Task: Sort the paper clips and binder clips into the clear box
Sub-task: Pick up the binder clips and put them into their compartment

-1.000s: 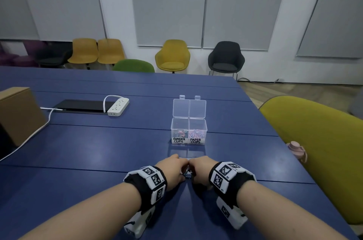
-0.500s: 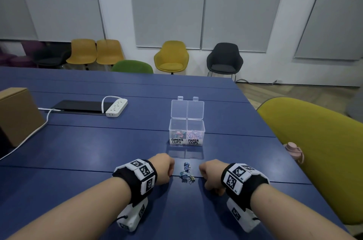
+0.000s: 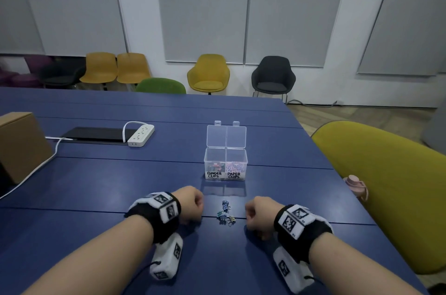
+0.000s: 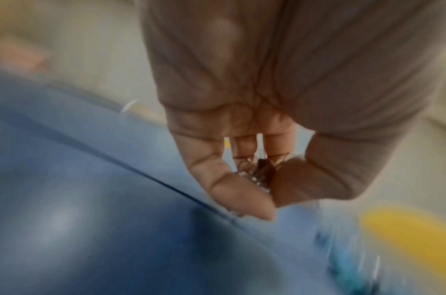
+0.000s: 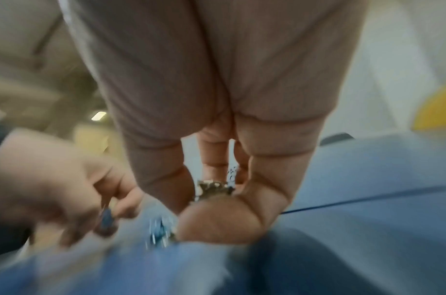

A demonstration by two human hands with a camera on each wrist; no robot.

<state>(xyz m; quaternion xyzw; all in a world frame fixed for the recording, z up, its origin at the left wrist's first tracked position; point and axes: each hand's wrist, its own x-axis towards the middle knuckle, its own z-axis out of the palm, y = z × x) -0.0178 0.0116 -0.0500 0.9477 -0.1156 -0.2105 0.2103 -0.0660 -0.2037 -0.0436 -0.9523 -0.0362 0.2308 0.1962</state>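
Left hand (image 3: pixel 191 204) curled on dark binder clips (image 4: pixel 261 171), right hand (image 3: pixel 259 215) pinching a gold binder clip (image 5: pixel 213 187); probably gathered for the clear box (image 3: pixel 226 165), open just beyond. Loose binder clips (image 3: pixel 225 213) between the fists, on the blue table (image 3: pixel 96 181).

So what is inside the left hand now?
In the left hand, the fingers pinch a dark binder clip with wire handles; anything deeper is covered.
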